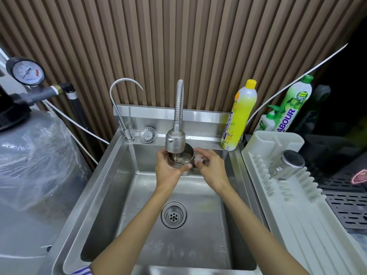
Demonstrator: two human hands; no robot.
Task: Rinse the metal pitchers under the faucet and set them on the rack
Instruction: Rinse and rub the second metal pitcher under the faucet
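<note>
A small metal pitcher [183, 156] is held upright over the sink, right under the flexible faucet head [175, 140], and water runs into it. My left hand [168, 168] grips its body from the left and below. My right hand [211, 168] holds its handle on the right side. A second metal pitcher [287, 164] lies upside down and tilted on the white dish rack [282, 187] to the right of the sink.
The steel sink [111, 195] has a drain [173, 214] in its middle. A thin gooseneck tap [121, 104] and a loose strainer [147, 134] sit at the back left. Yellow [239, 116] and green [292, 106] detergent bottles stand at the back right. A grey tank [29, 171] fills the left.
</note>
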